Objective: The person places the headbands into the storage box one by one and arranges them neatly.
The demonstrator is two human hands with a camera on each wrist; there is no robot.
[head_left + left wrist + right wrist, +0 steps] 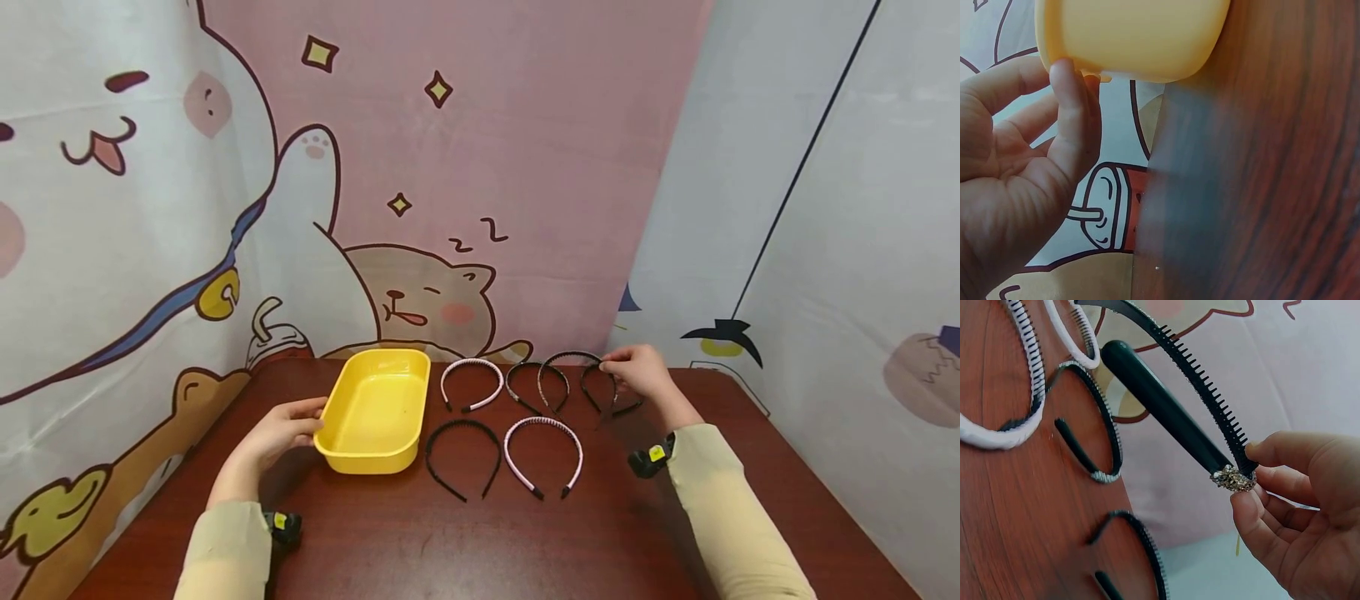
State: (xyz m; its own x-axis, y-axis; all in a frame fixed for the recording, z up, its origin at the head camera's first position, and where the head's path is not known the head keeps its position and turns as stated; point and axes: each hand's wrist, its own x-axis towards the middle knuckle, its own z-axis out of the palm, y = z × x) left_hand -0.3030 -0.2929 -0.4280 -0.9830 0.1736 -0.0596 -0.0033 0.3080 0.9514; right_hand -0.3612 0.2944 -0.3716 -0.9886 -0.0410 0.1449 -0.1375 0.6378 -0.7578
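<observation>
My right hand [637, 369] pinches a black toothed headband [1200, 378] at its gold glitter section, between thumb and fingers. It is raised over the back right of the table, overlapping other headbands in the head view. Below it lie a black headband with glitter [1118, 440] and a plain-looking black headband [1150, 550]. My left hand [281, 431] grips the left rim of a yellow plastic tray [372, 465], which has nothing in it. In the left wrist view, that hand's fingers [1072, 119] curl at the tray's edge.
Between tray and right hand, a pink headband [472, 362] lies at the back. Nearer the front are a black headband [462, 422] and another pink headband [543, 420]. Behind the dark red wooden table [480, 550] hangs a cartoon-printed cloth [540, 167].
</observation>
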